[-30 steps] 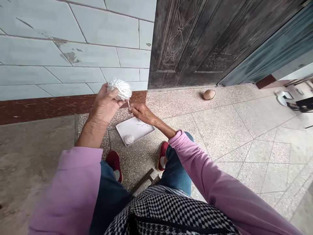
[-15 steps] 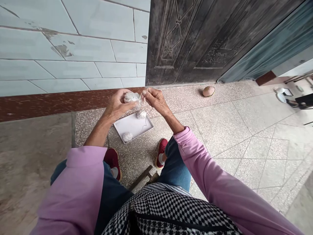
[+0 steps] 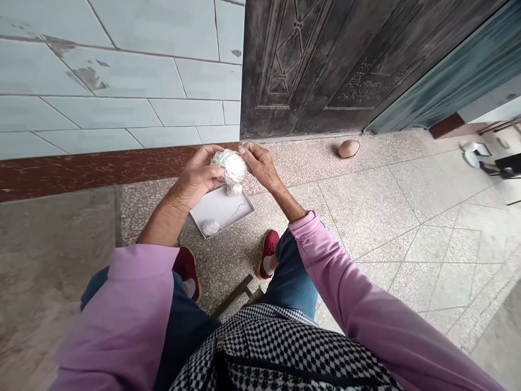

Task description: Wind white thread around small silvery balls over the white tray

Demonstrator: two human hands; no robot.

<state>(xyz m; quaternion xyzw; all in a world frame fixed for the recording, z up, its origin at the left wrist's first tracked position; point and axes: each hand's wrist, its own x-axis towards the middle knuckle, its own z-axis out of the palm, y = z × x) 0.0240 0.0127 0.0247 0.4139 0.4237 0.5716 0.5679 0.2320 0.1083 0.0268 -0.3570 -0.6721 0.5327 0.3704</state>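
My left hand [image 3: 200,176] is closed around a ball of white yarn [image 3: 232,165], its thumb and fingers pressed on the ball's left side. At the ball's upper right edge, my right hand [image 3: 260,164] is pinched on the yarn's strand, which is too fine to see clearly here. Below the hands, a shallow white box lid [image 3: 217,205] lies on the floor. Inside it are two smaller balls of white yarn, one ball [image 3: 210,227] at the near left corner and another ball [image 3: 235,190] at the far side. A thin thread curls across the lid's right part.
A tiled wall [image 3: 122,114] and a dark carved door [image 3: 301,70] stand close in front. A round tan object [image 3: 349,149] sits by the door's foot. My red shoes [image 3: 268,252] flank the lid, and part of a wooden stool [image 3: 234,296] shows between my legs.
The held yarn ball has turned and now shows more of its round face. My right hand's fingers have moved slightly up and right, staying close against the ball. The view has shifted slightly.
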